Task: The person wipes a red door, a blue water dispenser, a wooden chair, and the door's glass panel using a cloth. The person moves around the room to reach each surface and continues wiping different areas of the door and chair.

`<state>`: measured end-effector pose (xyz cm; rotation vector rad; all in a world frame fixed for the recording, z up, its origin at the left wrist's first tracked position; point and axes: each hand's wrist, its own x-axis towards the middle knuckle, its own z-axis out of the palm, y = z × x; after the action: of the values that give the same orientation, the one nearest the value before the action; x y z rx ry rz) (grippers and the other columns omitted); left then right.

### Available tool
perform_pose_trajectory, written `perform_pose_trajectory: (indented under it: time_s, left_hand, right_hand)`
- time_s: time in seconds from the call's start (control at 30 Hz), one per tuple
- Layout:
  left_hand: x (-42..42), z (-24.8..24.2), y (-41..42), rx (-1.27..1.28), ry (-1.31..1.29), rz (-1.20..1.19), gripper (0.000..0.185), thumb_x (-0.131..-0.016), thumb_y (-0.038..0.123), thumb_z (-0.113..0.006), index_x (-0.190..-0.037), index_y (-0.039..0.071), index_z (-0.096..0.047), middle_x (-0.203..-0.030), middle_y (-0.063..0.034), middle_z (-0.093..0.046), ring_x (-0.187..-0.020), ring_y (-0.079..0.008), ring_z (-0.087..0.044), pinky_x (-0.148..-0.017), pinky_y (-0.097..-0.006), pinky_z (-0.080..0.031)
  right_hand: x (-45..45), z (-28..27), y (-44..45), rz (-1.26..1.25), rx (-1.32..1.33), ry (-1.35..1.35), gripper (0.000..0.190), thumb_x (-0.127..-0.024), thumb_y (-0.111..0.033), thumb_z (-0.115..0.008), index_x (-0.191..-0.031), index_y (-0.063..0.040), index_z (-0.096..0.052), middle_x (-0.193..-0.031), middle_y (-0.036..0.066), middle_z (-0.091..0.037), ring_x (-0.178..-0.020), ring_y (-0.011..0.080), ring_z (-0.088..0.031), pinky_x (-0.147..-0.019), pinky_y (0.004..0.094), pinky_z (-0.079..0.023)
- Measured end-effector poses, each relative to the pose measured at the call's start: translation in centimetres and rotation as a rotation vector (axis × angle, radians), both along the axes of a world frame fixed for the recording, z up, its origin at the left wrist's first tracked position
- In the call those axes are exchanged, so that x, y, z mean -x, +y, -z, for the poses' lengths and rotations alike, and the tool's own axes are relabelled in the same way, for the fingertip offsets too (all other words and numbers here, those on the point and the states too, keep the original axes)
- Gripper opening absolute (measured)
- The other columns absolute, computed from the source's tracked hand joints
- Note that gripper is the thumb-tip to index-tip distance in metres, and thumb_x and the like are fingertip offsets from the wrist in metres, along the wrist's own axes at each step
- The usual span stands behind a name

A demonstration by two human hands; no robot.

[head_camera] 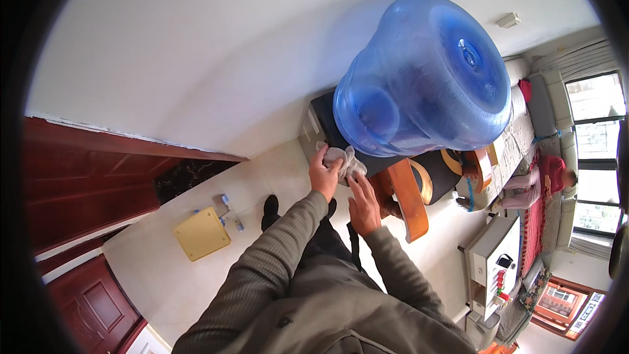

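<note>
A large blue plastic water jug stands inverted on a dark-topped water dispenser against the wall. At the dispenser's front edge, a crumpled pale cloth is gripped by my left hand, between thumb and fingers. My right hand is just beside it, its fingertips at the cloth's lower edge; whether they grip the cloth I cannot tell.
A wooden armchair with dark cushions is close to the dispenser. Left on the floor lies a yellow stool-like object. A person sits on a sofa by the windows, beyond a white coffee table. Red doors are at left.
</note>
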<state>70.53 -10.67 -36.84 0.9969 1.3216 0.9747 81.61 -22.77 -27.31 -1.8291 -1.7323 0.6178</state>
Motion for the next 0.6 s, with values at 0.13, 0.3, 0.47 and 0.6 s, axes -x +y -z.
perform_pose_trajectory:
  time_s: [0.13, 0.3, 0.47, 0.6]
  left_hand:
    - [-0.7, -0.4, 4.3, -0.32, 0.075, -0.139, 0.061, -0.088, 0.002, -0.085, -0.145, 0.006, -0.062, -0.133, -0.017, -0.072, -0.122, -0.0327, -0.071, -0.104, -0.0417, -0.057]
    - [-0.4, -2.7, 14.7, -0.489, 0.226, -0.081, 0.05, -0.089, -0.001, -0.079, -0.136, 0.01, -0.065, -0.132, -0.0156, -0.072, -0.119, -0.037, -0.068, -0.101, -0.0448, -0.057]
    - [0.3, 0.2, 15.7, -0.821, 0.607, -0.006, 0.038, -0.089, 0.0, -0.072, -0.126, 0.008, -0.069, -0.123, -0.0133, -0.072, -0.119, -0.0385, -0.062, -0.103, -0.049, -0.053]
    - [0.2, -1.9, 11.7, -0.848, 0.648, 0.14, 0.034, -0.09, 0.0, -0.069, -0.123, 0.006, -0.07, -0.118, -0.0141, -0.072, -0.118, -0.0393, -0.062, -0.103, -0.0504, -0.052]
  right_hand:
    - [-2.9, 0.9, -8.9, 0.088, 0.199, 0.011, 0.031, -0.096, 0.0, -0.065, -0.125, -0.002, -0.073, -0.131, 0.022, -0.073, -0.121, 0.0431, -0.07, -0.102, 0.0481, -0.058]
    - [-4.0, 1.3, -15.4, 0.143, 0.366, -0.005, 0.02, -0.097, -0.002, -0.068, -0.113, -0.006, -0.078, -0.111, 0.017, -0.078, -0.101, 0.0404, -0.075, -0.088, 0.0474, -0.062]
    - [-3.5, 0.1, -16.3, 0.215, 0.356, 0.02, 0.019, -0.099, -0.006, -0.066, -0.114, -0.006, -0.078, -0.106, 0.017, -0.078, -0.096, 0.0407, -0.076, -0.084, 0.0471, -0.062]
    - [-3.4, 0.4, -16.1, 0.237, 0.36, 0.038, 0.018, -0.1, -0.009, -0.066, -0.114, -0.005, -0.077, -0.106, 0.017, -0.078, -0.096, 0.04, -0.075, -0.085, 0.0473, -0.062]
